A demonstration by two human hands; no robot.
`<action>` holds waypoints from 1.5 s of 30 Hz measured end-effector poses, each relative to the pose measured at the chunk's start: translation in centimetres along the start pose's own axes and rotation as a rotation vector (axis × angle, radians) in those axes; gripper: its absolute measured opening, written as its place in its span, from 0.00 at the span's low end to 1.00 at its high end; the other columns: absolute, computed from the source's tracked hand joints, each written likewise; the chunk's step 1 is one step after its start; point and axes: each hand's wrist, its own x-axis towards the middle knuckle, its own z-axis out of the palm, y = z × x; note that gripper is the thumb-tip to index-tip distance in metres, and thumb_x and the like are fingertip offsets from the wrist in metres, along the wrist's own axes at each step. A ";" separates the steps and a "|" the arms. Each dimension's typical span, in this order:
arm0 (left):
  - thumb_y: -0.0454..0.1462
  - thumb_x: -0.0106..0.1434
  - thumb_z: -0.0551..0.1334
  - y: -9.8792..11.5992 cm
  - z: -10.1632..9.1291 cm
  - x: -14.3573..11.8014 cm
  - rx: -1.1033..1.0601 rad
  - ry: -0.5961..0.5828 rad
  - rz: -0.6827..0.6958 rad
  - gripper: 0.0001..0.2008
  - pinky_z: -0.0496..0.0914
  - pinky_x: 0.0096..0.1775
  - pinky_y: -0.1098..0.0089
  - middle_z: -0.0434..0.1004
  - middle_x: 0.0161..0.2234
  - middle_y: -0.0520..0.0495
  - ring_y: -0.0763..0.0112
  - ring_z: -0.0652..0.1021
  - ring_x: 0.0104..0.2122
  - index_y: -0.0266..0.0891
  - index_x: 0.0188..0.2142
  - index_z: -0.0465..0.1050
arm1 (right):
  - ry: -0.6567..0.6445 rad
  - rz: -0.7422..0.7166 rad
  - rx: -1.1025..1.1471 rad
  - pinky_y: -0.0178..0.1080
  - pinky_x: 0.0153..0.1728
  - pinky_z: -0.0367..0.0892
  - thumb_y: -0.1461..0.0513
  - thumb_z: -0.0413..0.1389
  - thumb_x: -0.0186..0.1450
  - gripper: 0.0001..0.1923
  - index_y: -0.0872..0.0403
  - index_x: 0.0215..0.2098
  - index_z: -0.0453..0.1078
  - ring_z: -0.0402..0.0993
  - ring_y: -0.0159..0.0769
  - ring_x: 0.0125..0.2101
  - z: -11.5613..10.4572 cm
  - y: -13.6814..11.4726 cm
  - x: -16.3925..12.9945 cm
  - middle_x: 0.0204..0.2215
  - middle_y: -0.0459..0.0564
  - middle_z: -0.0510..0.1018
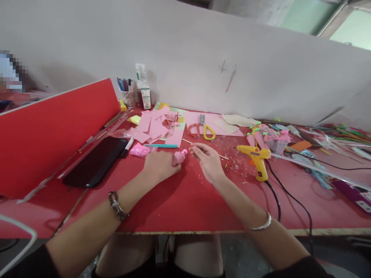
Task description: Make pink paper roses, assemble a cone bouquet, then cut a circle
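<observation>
My left hand [160, 166] is closed around a small pink craft piece [179, 157] with a little pink knob at its upper right. Just right of it, my right hand [209, 161] has thumb and fingertips pinched together; whatever they hold, if anything, is too small to make out. A thin wooden stick [223, 157] lies on the red table behind my right hand. Beside my left hand rests a bag of bright pink clay-like material [139, 150], with a teal pen [162, 146] just behind it.
Scissors [202, 129] with red and yellow handles lie behind my hands, near pink paper pieces [153, 125]. To the right are a yellow glue gun [259, 160] with a black cord and several pink cone-shaped crafts [272, 139]. A black phone [95, 161] and red panel [58, 133] occupy the left.
</observation>
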 end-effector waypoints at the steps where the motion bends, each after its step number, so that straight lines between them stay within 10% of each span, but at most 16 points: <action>1: 0.45 0.53 0.51 -0.1 0.1 0.0 0.010 0.020 0.016 0.18 0.66 0.31 0.65 0.76 0.32 0.40 0.55 0.76 0.34 0.37 0.35 0.71 | -0.002 -0.003 -0.005 0.32 0.29 0.63 0.62 0.63 0.41 0.08 0.54 0.22 0.73 0.68 0.25 0.23 0.0 0.0 0.0 0.19 0.42 0.75; 20: 0.43 0.58 0.46 0.0 0.9 0.5 -1.189 0.118 0.276 0.10 0.60 0.22 0.72 0.58 0.18 0.55 0.76 0.61 0.18 0.40 0.26 0.56 | -0.031 -0.493 -0.391 0.35 0.35 0.69 0.65 0.53 0.56 0.07 0.51 0.31 0.73 0.73 0.29 0.28 0.2 -1.0 -1.1 0.27 0.45 0.77; 34: 0.52 0.57 0.47 0.2 1.4 -0.1 -1.316 0.030 0.472 0.18 0.56 0.19 0.73 0.55 0.14 0.58 0.80 0.57 0.14 0.41 0.22 0.52 | -0.156 -0.907 -0.685 0.36 0.32 0.67 0.66 0.56 0.57 0.04 0.50 0.28 0.71 0.70 0.31 0.28 0.1 -2.2 -2.5 0.25 0.44 0.74; 45: 0.55 0.57 0.46 0.4 1.7 -0.3 -1.375 0.047 0.569 0.21 0.55 0.17 0.75 0.55 0.13 0.59 0.81 0.57 0.14 0.39 0.26 0.55 | -0.182 -0.951 -0.762 0.36 0.30 0.64 0.65 0.55 0.58 0.04 0.50 0.29 0.70 0.67 0.30 0.27 0.2 -2.0 -2.7 0.24 0.44 0.72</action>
